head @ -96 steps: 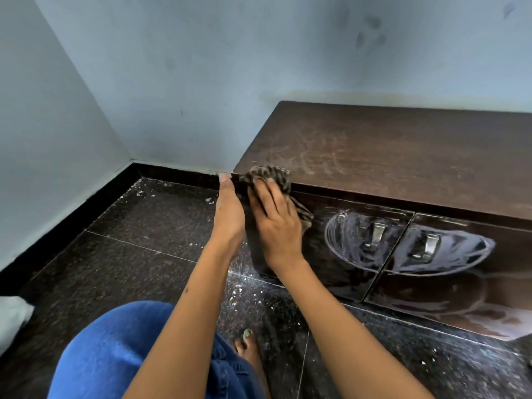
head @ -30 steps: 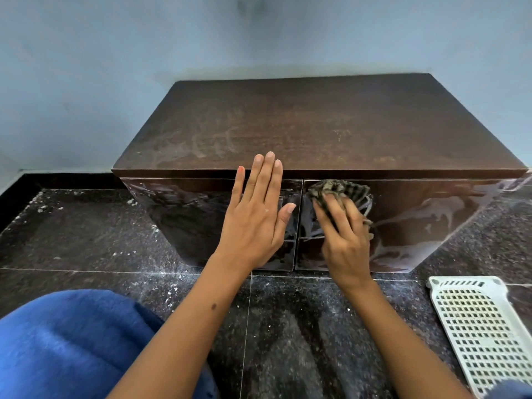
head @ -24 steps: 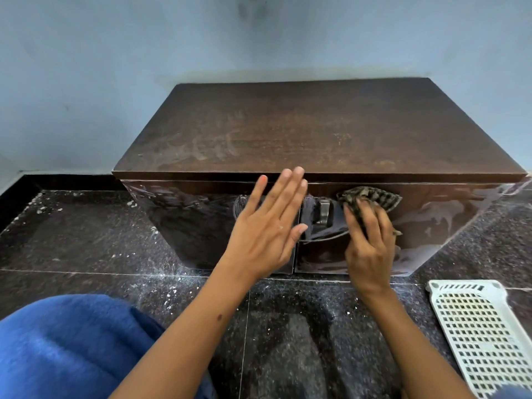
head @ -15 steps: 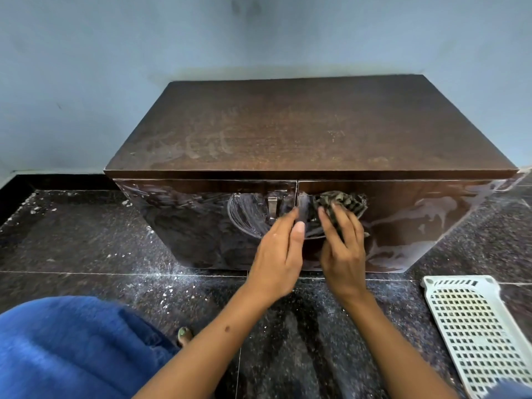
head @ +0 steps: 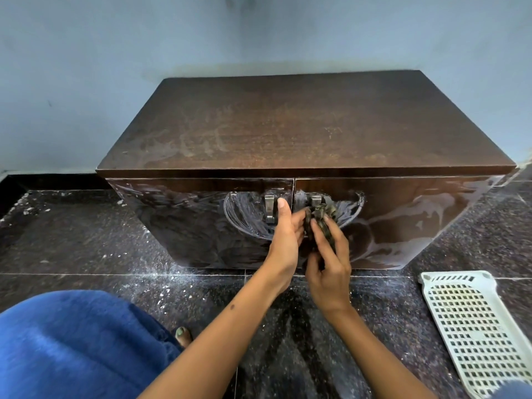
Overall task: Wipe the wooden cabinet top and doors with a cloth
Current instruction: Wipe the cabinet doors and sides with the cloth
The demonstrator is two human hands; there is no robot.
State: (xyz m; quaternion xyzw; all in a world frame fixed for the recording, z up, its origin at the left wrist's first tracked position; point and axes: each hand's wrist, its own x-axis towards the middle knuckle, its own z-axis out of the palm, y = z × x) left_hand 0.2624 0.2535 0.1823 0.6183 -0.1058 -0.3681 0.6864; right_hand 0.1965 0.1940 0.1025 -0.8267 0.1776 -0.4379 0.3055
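A low dark wooden cabinet [head: 302, 131] stands against the blue wall, its top streaked with dust. Its two glossy doors carry wet smears and metal handles, the left handle [head: 269, 208] in plain view and the right handle [head: 315, 200] partly behind the cloth. My right hand [head: 328, 263] grips a crumpled dark patterned cloth [head: 322, 214] pressed to the right door just under its handle. My left hand [head: 285, 240] is beside it, fingers touching the cloth's left edge; whether it grips the cloth I cannot tell.
A white perforated plastic tray [head: 472, 323] lies on the dark speckled floor at the right. My blue-clad knee [head: 77, 344] fills the lower left, with a toe [head: 182, 334] beside it. White dust specks are scattered on the tiles in front of the cabinet.
My view swung from the cabinet's left corner to its front. My left hand left the left door and came beside my right hand, which drew the cloth in and bunched it under the right handle.
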